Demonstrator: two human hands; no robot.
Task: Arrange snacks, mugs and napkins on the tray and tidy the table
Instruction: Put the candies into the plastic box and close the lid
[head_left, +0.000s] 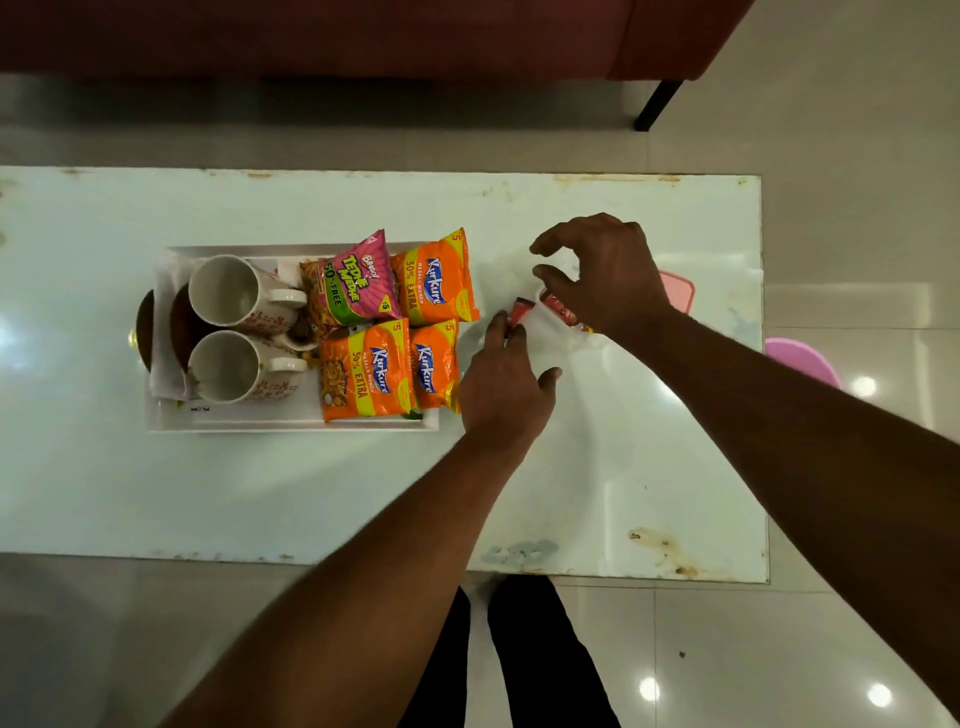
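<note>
A white tray (291, 423) sits left of centre on the white table (260, 493). It holds two white patterned mugs (231, 291) (228, 366) on their sides, a white napkin (166, 374), a pink snack packet (358, 280) and three orange Kurkure packets (434, 278) (363, 371) (434, 364). Just right of the tray, my left hand (506, 389) pinches a small red sachet (521, 312) at its fingertips. My right hand (608, 275) grips from above a clear plastic container (556, 338) with more red sachets (558, 305) inside.
Brown dishes (148, 322) stick out at the tray's left end. A pink lid (679, 291) lies on the table behind my right hand. A pink tub (802, 361) stands on the floor off the table's right edge. A dark red sofa (363, 36) runs along the far side.
</note>
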